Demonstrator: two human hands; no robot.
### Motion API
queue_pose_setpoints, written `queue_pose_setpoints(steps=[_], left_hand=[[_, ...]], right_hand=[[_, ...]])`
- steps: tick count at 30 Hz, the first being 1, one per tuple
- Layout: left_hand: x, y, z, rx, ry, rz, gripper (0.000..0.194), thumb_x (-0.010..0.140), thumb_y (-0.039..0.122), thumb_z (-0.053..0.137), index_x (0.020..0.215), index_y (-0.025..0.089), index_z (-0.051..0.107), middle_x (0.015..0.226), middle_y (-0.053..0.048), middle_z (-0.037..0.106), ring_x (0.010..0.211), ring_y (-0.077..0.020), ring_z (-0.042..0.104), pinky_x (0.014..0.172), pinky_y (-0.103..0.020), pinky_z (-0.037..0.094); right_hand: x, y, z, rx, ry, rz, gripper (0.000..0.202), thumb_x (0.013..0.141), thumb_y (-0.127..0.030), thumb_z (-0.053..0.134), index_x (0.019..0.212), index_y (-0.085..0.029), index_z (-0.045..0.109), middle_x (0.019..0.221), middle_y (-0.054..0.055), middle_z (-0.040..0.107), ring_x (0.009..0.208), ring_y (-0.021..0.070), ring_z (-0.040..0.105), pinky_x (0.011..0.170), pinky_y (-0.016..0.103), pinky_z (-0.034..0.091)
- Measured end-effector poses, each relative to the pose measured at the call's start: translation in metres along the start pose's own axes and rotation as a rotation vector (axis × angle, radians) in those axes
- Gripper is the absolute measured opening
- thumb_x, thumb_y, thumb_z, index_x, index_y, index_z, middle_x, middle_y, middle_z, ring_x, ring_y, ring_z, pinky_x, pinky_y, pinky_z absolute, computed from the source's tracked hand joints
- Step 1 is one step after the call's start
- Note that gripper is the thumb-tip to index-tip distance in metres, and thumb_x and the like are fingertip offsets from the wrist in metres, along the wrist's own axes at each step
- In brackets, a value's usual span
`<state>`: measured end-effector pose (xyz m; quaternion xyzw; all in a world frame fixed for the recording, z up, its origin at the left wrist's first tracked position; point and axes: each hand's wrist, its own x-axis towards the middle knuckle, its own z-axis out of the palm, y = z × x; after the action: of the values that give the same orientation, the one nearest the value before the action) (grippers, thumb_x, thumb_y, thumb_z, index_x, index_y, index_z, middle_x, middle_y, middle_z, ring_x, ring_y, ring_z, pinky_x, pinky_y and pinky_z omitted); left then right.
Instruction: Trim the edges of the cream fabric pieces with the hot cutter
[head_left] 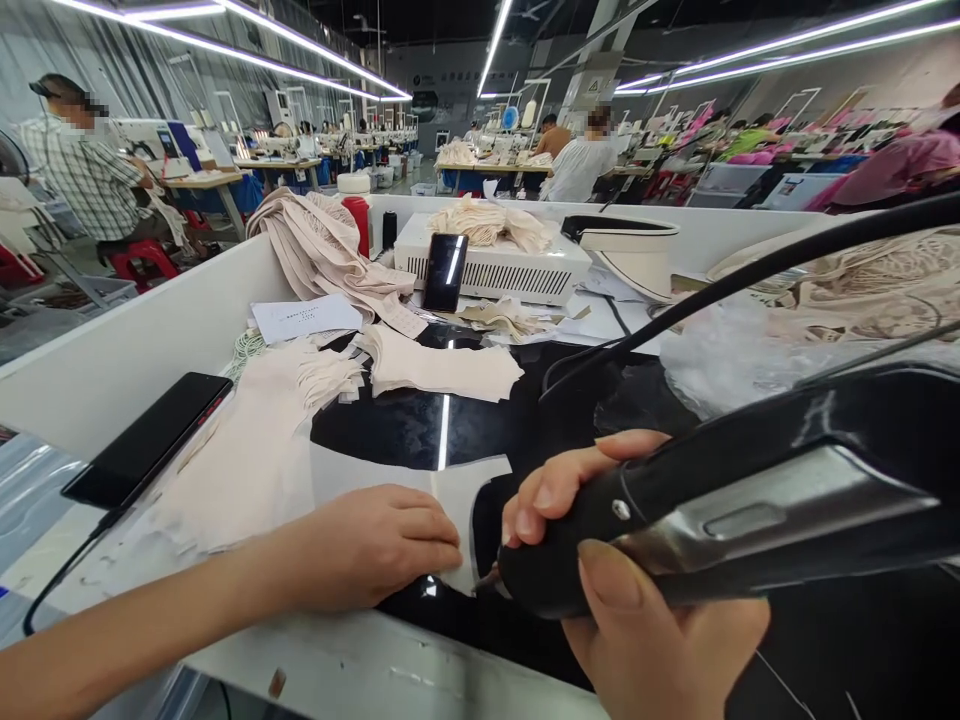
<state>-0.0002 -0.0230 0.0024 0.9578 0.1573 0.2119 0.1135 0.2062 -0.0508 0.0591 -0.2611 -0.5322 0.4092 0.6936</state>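
My right hand (637, 610) is wrapped round a black corded hot knife (720, 500) with a metal lever along its side. Its thin tip points left and meets the right edge of a pale fabric piece (390, 482). My left hand (382, 545) presses that piece down on the glossy black board (409, 430), its bent fingers close together near the tip. The thumb of this hand is mostly hidden. Behind the piece lies a stack of cut cream fabric pieces (450, 370). More cream pieces (247, 430) are heaped to the left of it.
A black phone (150, 435) with a cable lies at the left. Another phone (445, 272) leans against a white vented box (495, 262). Clear plastic (765, 350) covers the right side. The thick black cord (772, 265) arches across the right. Co-workers sit at sewing tables beyond the low white wall.
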Motion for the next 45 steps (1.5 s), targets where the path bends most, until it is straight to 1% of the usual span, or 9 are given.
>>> queue_pose_setpoints(steps=[3,6,10,16,22,26,30,36,45], left_hand=[[-0.005,0.010,-0.008,-0.049,-0.061,-0.009,0.030,0.100,0.000,0.053,0.119,0.016,0.071,0.115,-0.009,0.080,0.110,-0.0211,0.073,0.106,-0.031,0.058],[-0.008,0.020,-0.017,-0.128,-0.105,-0.020,0.032,0.097,0.001,0.057,0.121,0.019,0.070,0.110,-0.006,0.081,0.103,-0.0205,0.076,0.100,-0.030,0.060],[-0.003,0.022,-0.020,-0.104,-0.068,-0.037,0.036,0.098,0.000,0.057,0.126,0.019,0.068,0.111,-0.005,0.081,0.103,-0.0204,0.076,0.098,-0.031,0.061],[0.027,0.008,-0.004,0.106,0.025,0.014,0.030,0.104,0.004,0.053,0.129,0.013,0.067,0.116,-0.011,0.077,0.107,-0.0221,0.074,0.101,-0.037,0.062],[0.049,0.004,0.018,0.219,0.098,-0.060,0.022,0.112,0.017,0.051,0.117,0.015,0.072,0.102,-0.007,0.074,0.091,-0.0214,0.071,0.083,-0.035,0.063],[0.052,0.003,0.025,0.196,0.075,-0.178,0.021,0.113,0.028,0.057,0.113,0.017,0.074,0.100,-0.006,0.073,0.087,-0.0226,0.069,0.077,-0.037,0.061],[0.050,0.001,0.028,0.165,0.090,-0.216,0.019,0.112,0.030,0.060,0.112,0.019,0.075,0.101,-0.004,0.073,0.088,-0.0217,0.068,0.078,-0.035,0.058],[0.048,0.001,0.030,0.155,0.110,-0.199,0.017,0.112,0.027,0.060,0.112,0.019,0.076,0.102,-0.003,0.073,0.089,-0.0224,0.067,0.078,-0.036,0.056],[0.047,0.002,0.033,0.230,0.174,-0.131,0.023,0.115,0.026,0.052,0.111,0.019,0.074,0.096,-0.002,0.073,0.085,-0.0211,0.067,0.073,-0.035,0.055]], right_hand=[[0.008,-0.004,-0.005,-0.044,0.038,-0.040,0.034,0.090,-0.040,0.090,0.114,-0.030,0.067,0.078,-0.001,0.071,0.060,0.0184,0.067,0.051,0.032,0.061],[0.024,-0.005,-0.016,-0.086,0.146,-0.091,0.036,0.086,-0.042,0.093,0.109,-0.029,0.068,0.076,-0.003,0.070,0.057,0.0180,0.066,0.050,0.033,0.060],[0.042,0.000,-0.031,-0.092,0.244,-0.095,0.037,0.081,-0.033,0.095,0.105,-0.028,0.067,0.075,-0.006,0.069,0.058,0.0167,0.066,0.054,0.032,0.061],[0.040,0.008,-0.038,-0.114,0.238,-0.111,0.036,0.083,-0.030,0.090,0.109,-0.028,0.066,0.078,-0.007,0.071,0.058,0.0154,0.066,0.053,0.031,0.060],[0.034,0.013,-0.038,-0.127,0.225,-0.127,0.040,0.085,-0.043,0.091,0.112,-0.028,0.065,0.080,-0.006,0.072,0.058,0.0153,0.067,0.053,0.031,0.060],[0.035,0.017,-0.041,-0.133,0.225,-0.130,0.040,0.086,-0.044,0.090,0.112,-0.028,0.064,0.082,-0.006,0.072,0.058,0.0142,0.067,0.054,0.030,0.060],[0.035,0.019,-0.041,-0.124,0.223,-0.119,0.037,0.086,-0.040,0.089,0.110,-0.028,0.063,0.081,-0.007,0.071,0.059,0.0133,0.066,0.054,0.028,0.060],[0.032,0.016,-0.037,-0.087,0.210,-0.101,0.035,0.086,-0.030,0.087,0.112,-0.028,0.064,0.081,-0.007,0.072,0.060,0.0135,0.067,0.055,0.027,0.061],[0.029,0.016,-0.036,-0.065,0.226,-0.088,0.036,0.083,-0.028,0.089,0.111,-0.028,0.066,0.080,-0.007,0.072,0.059,0.0125,0.068,0.055,0.025,0.061]])
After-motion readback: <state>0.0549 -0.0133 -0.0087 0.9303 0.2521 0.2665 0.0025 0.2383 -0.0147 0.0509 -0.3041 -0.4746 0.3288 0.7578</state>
